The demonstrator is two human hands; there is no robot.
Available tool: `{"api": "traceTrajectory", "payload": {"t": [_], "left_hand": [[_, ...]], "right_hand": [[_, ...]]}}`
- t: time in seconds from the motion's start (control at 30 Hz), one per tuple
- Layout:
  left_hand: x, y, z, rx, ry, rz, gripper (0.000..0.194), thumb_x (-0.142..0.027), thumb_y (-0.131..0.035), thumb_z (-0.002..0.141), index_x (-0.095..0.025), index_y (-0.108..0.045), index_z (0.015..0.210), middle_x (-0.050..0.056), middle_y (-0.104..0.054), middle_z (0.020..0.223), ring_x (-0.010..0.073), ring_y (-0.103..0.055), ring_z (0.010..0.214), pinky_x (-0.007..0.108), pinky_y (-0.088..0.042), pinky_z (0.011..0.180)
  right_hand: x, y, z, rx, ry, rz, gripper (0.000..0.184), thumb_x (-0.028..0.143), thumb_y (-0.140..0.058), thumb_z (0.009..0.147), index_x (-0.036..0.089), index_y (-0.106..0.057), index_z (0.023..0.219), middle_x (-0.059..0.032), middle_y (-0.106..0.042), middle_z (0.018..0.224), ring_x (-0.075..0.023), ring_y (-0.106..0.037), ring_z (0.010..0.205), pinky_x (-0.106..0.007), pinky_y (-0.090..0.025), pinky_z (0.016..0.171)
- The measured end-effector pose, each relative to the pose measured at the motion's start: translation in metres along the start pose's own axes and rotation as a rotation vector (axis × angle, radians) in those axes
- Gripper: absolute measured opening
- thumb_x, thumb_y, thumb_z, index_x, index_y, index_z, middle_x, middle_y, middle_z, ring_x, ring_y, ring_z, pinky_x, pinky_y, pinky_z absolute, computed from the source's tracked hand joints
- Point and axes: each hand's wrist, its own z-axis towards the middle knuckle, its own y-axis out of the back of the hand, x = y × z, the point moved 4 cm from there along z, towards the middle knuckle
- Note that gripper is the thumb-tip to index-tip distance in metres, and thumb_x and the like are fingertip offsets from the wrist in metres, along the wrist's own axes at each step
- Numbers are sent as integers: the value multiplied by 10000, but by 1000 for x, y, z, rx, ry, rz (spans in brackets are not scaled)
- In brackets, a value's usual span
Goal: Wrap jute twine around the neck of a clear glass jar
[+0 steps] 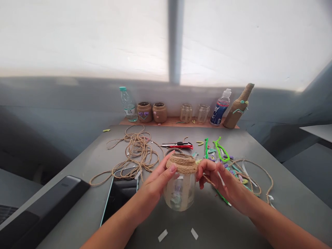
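A clear glass jar (181,197) is held upright above the grey table, its neck wrapped in rows of jute twine (183,164). My left hand (157,180) grips the jar from the left, thumb pressed on the wrapped twine. At the jar's right side my right hand (220,176) has its fingers bent round the loose twine, close to the wrapping. From that hand a strand of twine (269,180) seems to run out to the right over the table. Strips of tape show on the glass below the neck.
A twine tangle (138,148) lies left of a utility knife (178,145). A phone (121,193) rests near my left forearm. Colourful craft pieces (225,166) spread at right. Behind stand twine-covered jars (159,113), glass jars (186,113), drink bottles (220,109) and a wrapped bottle (237,109).
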Motion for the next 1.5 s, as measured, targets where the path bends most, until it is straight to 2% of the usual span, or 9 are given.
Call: {"api": "traceTrajectory", "payload": {"t": [0.17, 0.3, 0.47, 0.57, 0.67, 0.87, 1.0, 1.3, 1.5], "left_hand": [[3, 0, -4, 0, -14, -91, 751, -416, -556, 989, -215, -214, 1627, 111, -499, 1570, 347, -291, 1518, 475, -227, 1194], [3, -2, -1, 24, -29, -44, 657, -415, -577, 1002, -252, -331, 1589, 95, -511, 1563, 328, -341, 1496, 457, -212, 1210], [-4, -5, 4, 18, -110, 15, 479, -391, -629, 986, -233, -543, 1430, 98, -623, 1444, 289, -494, 1389, 378, -344, 1128], [-3, -5, 2, -17, -72, -19, 468, -407, -650, 970, -216, -549, 1385, 115, -697, 1315, 282, -631, 1222, 334, -466, 945], [-1, -5, 0, -5, -30, -37, 491, -452, -619, 980, -242, -491, 1405, 115, -716, 1254, 282, -684, 1116, 337, -496, 862], [0, -8, 2, 118, -92, 66, 458, -464, -512, 1027, -206, -555, 1403, 139, -677, 1318, 322, -608, 1235, 414, -466, 992], [-1, -8, 2, 102, -112, 176, 452, -462, -474, 1039, -180, -611, 1365, 143, -685, 1313, 335, -584, 1262, 434, -440, 1040], [-16, -14, -9, 114, -159, 558, 521, -508, -459, 1034, -198, -506, 1449, 131, -598, 1443, 331, -488, 1364, 449, -369, 1140], [-8, -12, -9, 117, -121, 548, 566, -535, -642, 937, -208, -534, 1386, 132, -637, 1383, 324, -574, 1269, 446, -423, 1089]], "right_hand": [[-4, 4, 2, -20, 24, 106, 571, 724, -260, 985, 250, -573, 929, -35, -505, 956, -221, -480, 884, -329, -430, 838], [-4, 6, 3, -40, 29, 152, 597, 773, -271, 952, 252, -561, 908, -21, -491, 937, -210, -464, 873, -298, -413, 826], [1, 2, 1, -21, 47, 207, 604, 780, -275, 947, 246, -553, 895, -21, -483, 927, -211, -466, 870, -304, -413, 823], [1, -1, 0, 16, 61, 224, 608, 782, -279, 944, 243, -559, 917, -23, -488, 941, -209, -468, 880, -304, -419, 829], [-2, -2, 0, 27, 54, 229, 590, 776, -300, 946, 243, -553, 918, -21, -487, 956, -205, -467, 899, -295, -424, 842], [-3, -2, 1, 29, 61, 215, 576, 763, -309, 954, 241, -551, 916, -20, -484, 938, -203, -454, 885, -292, -417, 832], [-5, 0, 1, 18, 49, 174, 581, 772, -302, 949, 242, -536, 914, -27, -496, 938, -216, -461, 885, -310, -408, 826], [-3, -1, 0, 13, 52, 127, 576, 784, -308, 936, 242, -491, 864, -15, -455, 888, -209, -432, 855, -295, -402, 815], [-1, -3, -3, 11, 21, 69, 606, 821, -286, 910, 245, -473, 871, -22, -464, 894, -223, -439, 870, -314, -406, 815]]}}
